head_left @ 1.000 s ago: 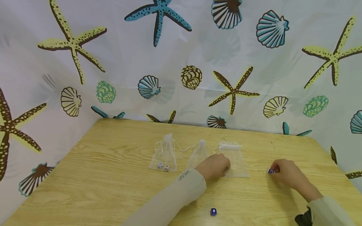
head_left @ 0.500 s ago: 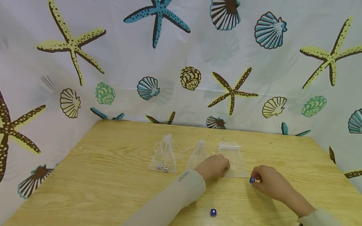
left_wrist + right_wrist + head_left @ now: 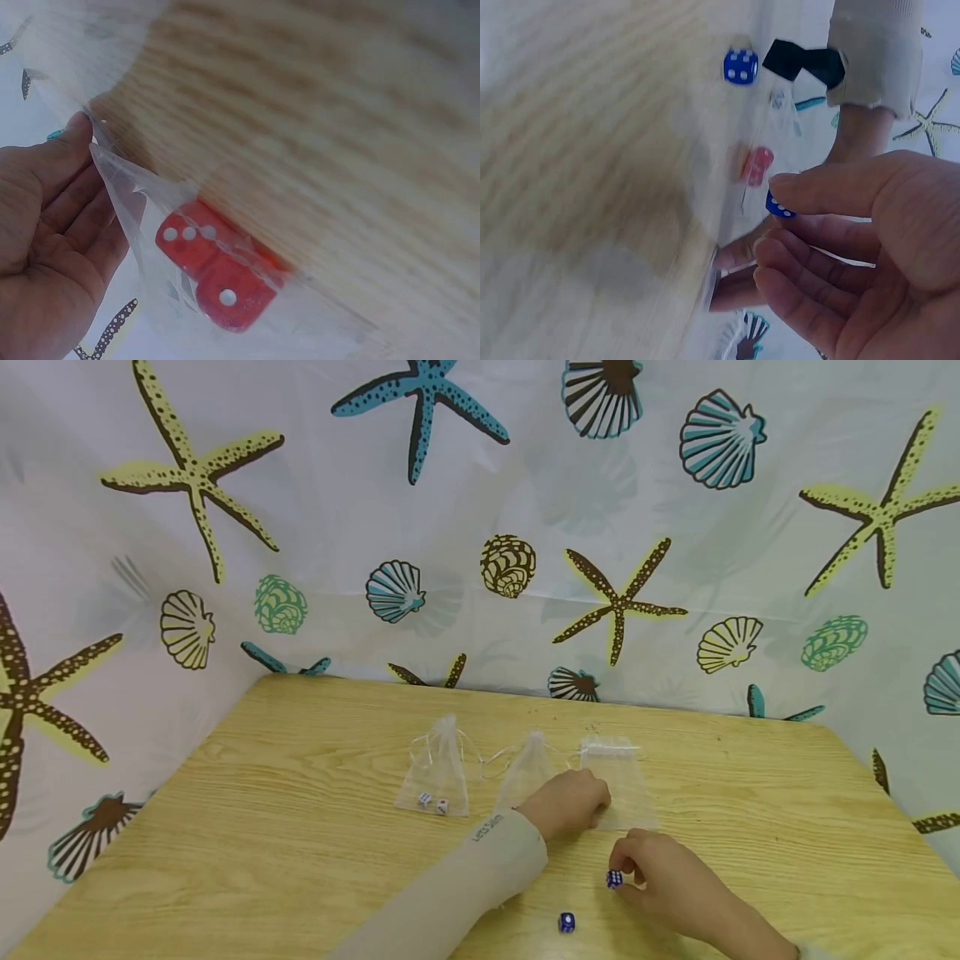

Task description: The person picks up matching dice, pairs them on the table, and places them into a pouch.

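Note:
My right hand (image 3: 671,881) pinches a blue die (image 3: 614,879) with white pips between thumb and fingertip, just above the table. A second blue die (image 3: 566,922) sits on the wood to its lower left. My left hand (image 3: 567,803) is at the lower left edge of the rightmost sheer drawstring bag (image 3: 626,793), which lies flat; its thumb and fingers seem to pinch that edge. Partly under the left forearm is the middle sheer bag (image 3: 525,772). Two red dice (image 3: 234,294) show inside it in the left wrist view.
Leftmost stands another sheer drawstring bag (image 3: 435,768) holding two white dice (image 3: 442,807). Thin ribbons trail between the bags. The wooden table (image 3: 262,827) meets a white curtain (image 3: 480,485) printed with starfish and shells at its back and sides.
My right hand has carried its blue die left and nearer to me, from right of the bags to close by the other blue die. The left hand has stayed in place.

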### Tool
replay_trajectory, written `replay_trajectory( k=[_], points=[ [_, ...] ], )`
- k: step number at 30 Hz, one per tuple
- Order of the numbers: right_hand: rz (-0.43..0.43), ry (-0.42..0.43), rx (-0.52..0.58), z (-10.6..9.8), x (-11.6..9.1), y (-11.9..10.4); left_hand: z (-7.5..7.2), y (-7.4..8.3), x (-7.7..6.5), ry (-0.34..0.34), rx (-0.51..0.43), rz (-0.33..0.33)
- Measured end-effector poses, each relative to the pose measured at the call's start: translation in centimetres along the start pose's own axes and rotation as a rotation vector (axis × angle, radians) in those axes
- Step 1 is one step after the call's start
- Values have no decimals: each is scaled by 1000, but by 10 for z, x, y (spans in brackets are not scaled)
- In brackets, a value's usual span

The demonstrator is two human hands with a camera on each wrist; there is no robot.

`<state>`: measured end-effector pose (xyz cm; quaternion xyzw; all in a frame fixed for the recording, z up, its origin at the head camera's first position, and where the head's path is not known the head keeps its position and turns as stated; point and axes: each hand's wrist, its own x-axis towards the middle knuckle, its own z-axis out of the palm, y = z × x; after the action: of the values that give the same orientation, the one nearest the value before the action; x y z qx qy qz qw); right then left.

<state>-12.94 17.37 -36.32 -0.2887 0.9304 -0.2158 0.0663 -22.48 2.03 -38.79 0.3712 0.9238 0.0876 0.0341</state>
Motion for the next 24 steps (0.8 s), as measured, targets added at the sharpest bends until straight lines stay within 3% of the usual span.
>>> replay_trajectory(
  k=[6,11,18,24],
  points=[
    [-8,-54,37,9,-3,-10,-1,2,-1,-3,6,-4],
    [42,-127,102,14,-2,-15,0,1,0,-8,8,-17],
    [105,-187,116,21,0,-18,0,1,0,-3,14,-9],
    [87,-201,91,29,1,-14,-1,1,-1,3,16,-13]
  ],
)
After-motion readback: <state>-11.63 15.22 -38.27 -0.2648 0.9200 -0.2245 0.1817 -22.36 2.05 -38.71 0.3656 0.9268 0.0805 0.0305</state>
